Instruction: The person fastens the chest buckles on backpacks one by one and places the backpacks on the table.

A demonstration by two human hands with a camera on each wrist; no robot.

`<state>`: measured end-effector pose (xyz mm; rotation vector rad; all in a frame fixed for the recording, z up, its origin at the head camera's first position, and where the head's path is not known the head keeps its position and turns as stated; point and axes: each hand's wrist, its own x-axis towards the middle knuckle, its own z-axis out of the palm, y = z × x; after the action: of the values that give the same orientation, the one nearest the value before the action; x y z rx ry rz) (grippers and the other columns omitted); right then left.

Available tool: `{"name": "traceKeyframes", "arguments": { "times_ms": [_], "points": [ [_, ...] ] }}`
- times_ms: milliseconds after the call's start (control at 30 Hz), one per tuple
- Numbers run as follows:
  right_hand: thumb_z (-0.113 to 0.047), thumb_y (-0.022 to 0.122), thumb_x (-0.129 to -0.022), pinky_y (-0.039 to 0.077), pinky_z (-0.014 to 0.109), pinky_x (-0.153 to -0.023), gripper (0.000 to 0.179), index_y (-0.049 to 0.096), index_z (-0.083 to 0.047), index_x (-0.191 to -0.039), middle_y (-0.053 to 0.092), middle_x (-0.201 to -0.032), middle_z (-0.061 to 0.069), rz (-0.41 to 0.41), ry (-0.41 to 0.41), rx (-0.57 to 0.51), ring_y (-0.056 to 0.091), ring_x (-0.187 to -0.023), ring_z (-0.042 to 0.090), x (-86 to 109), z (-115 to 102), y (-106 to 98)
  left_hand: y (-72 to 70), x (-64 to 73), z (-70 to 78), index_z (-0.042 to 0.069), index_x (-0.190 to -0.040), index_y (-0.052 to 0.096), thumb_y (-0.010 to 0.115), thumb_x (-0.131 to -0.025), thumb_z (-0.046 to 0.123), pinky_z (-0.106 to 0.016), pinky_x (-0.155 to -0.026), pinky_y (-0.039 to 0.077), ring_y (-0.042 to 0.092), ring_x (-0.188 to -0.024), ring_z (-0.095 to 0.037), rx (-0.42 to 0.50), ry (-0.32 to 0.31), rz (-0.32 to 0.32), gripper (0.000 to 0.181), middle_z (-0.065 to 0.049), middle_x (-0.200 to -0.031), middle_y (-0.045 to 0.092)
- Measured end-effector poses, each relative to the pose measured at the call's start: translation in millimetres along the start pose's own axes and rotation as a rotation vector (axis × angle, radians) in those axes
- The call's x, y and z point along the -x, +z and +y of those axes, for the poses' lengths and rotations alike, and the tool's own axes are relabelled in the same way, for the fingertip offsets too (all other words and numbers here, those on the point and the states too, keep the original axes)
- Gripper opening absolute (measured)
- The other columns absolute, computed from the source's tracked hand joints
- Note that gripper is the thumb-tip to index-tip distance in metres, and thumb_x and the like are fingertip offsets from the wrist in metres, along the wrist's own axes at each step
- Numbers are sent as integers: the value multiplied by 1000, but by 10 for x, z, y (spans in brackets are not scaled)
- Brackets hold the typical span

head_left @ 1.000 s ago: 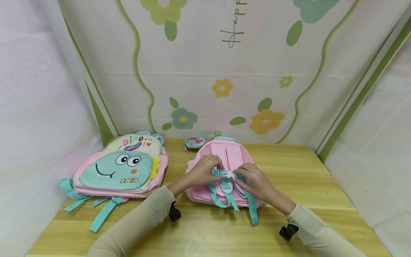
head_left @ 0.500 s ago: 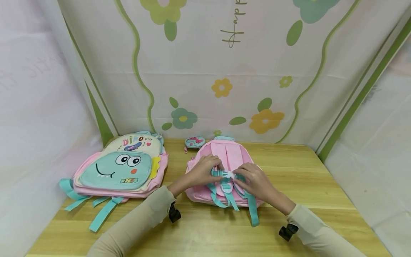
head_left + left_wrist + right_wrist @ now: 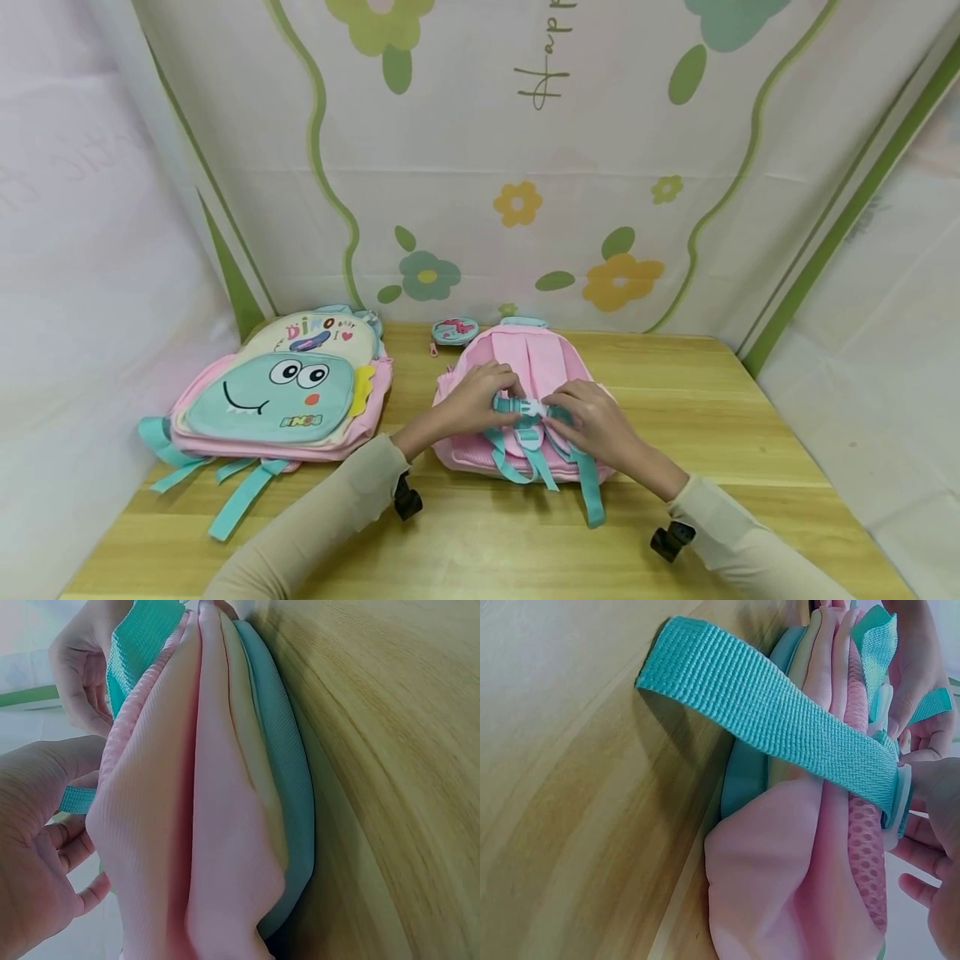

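A pink backpack [image 3: 450, 454] lies back side up on the table, its teal straps [image 3: 592, 500] hanging toward the near edge. Over its middle is a white side-release buckle [image 3: 534, 407] on a teal chest strap [image 3: 506, 404]. My left hand [image 3: 480, 398] pinches the left end of this strap beside the buckle. From the other side, my right hand [image 3: 596, 423] pinches the buckle's right end between thumb and fingers. In the left wrist view the pack's side hides the buckle. A loose teal webbing end [image 3: 765, 712] sticks out across the right wrist view.
Left of the pink pack lies a second backpack [image 3: 270, 400] with a dinosaur face, its teal straps spread on the wooden table [image 3: 480, 542]. A small round zip pouch [image 3: 454, 332] sits at the back. Printed cloth walls [image 3: 465, 125] enclose the table's back and sides.
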<state>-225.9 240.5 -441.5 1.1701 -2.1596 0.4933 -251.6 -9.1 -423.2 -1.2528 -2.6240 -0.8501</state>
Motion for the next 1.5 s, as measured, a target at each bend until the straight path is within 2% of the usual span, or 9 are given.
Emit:
{"name": "traceKeyframes", "arguments": {
  "times_ms": [233,667,1267,1500],
  "points": [
    [-7,92,-67,56,39,-76,36,77,-3,-99,71,-93,6,11,-6,-6,65,-84,18,9,5,3,17,-1,-8,14,-96,69,83,-85,21,-40,-92,45,52,-96,-16,6,-1,4,19,0,-99,65],
    [-5,91,-68,54,33,-71,36,77,-3,-101,70,-94,5,8,36,-41,63,-83,16,33,-30,-1,41,23,2,16,-100,71,81,-88,23,-38,-93,44,53,-98,-15,20,-32,-20,17,3,-100,67],
    [-3,91,-68,54,33,-70,37,77,-2,-103,70,-94,6,21,39,-32,63,-84,18,37,-36,6,15,3,17,14,-101,73,82,-87,20,-38,-93,45,55,-101,-18,37,-6,-7,17,0,-103,68],
    [-4,91,-69,54,32,-70,37,77,-2,-103,70,-95,7,24,36,-27,63,-84,18,43,-20,28,9,1,11,15,-101,73,82,-87,21,-39,-94,45,54,-102,-18,13,-5,-5,18,0,-104,68]
  ]
}}
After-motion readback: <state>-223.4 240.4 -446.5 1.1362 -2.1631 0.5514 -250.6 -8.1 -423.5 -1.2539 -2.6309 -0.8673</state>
